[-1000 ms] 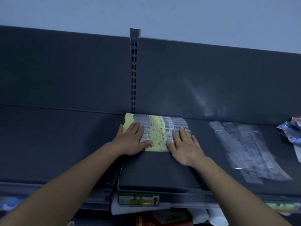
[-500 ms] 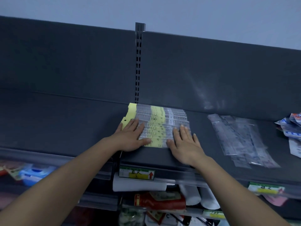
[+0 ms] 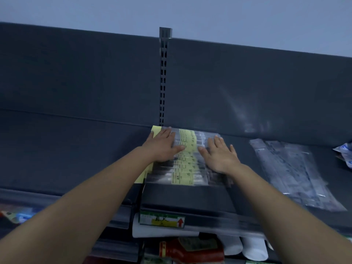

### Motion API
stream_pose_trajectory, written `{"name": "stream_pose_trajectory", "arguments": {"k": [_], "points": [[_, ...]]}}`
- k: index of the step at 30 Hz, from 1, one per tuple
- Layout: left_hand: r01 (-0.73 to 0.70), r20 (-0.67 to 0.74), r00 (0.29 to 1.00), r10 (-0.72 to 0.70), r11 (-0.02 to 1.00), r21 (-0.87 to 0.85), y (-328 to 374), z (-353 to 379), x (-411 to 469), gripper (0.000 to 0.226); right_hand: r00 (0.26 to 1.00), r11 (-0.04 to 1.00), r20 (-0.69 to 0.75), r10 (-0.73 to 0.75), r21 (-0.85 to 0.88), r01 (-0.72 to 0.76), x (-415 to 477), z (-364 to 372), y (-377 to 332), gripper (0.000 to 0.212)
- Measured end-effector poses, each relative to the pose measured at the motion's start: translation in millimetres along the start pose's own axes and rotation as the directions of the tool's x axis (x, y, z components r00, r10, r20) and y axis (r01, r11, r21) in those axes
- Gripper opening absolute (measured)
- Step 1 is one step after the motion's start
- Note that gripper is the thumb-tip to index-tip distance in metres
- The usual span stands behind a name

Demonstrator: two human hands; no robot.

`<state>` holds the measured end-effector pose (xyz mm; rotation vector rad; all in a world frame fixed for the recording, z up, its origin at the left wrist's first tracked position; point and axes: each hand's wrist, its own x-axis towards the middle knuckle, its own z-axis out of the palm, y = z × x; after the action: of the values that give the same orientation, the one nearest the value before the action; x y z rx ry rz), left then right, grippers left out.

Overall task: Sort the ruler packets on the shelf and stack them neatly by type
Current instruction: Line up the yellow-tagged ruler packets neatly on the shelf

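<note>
Both hands lie flat with the fingers spread on a fanned row of yellow-labelled ruler packets [image 3: 183,159] on the dark shelf [image 3: 76,149]; neither grip is closed on anything, the palms simply press down. The left hand [image 3: 162,146] covers the row's left end, where yellow card tabs stick out beyond its fingers, and the right hand [image 3: 219,156] covers the right end, so the yellow labels show in the gap between the two. The packets overlap like shingles from the shelf's back wall toward the front edge, so they seem gathered by type but not yet squared into one neat stack; my judgement is that this group is mid-way, with the pressing and aligning under way and the final stack left to make. Well apart to the right of the right hand lies a loose heap of clear packets [image 3: 291,172], skewed and untouched, which looks like a second type waiting to be straightened. Further right again, at the frame's edge, a few blue-and-white packets [image 3: 344,153] are half cut off. Counting: two hands, three groups of packets; in the yellow-labelled row perhaps eight to ten overlapping packets, though blur makes the count uncertain, and the clear heap is too glossy to count. So roughly one group nearly sorted, two left.
</note>
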<state>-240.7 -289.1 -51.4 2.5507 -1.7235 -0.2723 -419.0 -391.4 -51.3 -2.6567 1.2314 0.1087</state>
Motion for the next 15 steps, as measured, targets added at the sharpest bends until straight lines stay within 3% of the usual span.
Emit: {"name": "stream_pose_trajectory", "arguments": {"k": [9,13,15], "points": [[-0.004,0.151,0.988,0.002,1.0,0.012,-15.5,2.4,23.6,0.096,0.999,0.998,0.042,-0.001,-0.067,0.004,40.5,6.8,2.1,0.077],[-0.001,0.045,0.999,0.0,1.0,0.03,-13.8,0.2,20.1,0.097,1.0,0.998,0.017,-0.008,-0.061,0.009,36.6,8.7,0.0,0.078],[-0.004,0.06,0.998,0.003,1.0,0.016,-15.2,3.0,21.7,0.098,0.999,0.997,0.034,0.004,-0.072,-0.001,33.3,10.1,-3.3,0.079]]}}
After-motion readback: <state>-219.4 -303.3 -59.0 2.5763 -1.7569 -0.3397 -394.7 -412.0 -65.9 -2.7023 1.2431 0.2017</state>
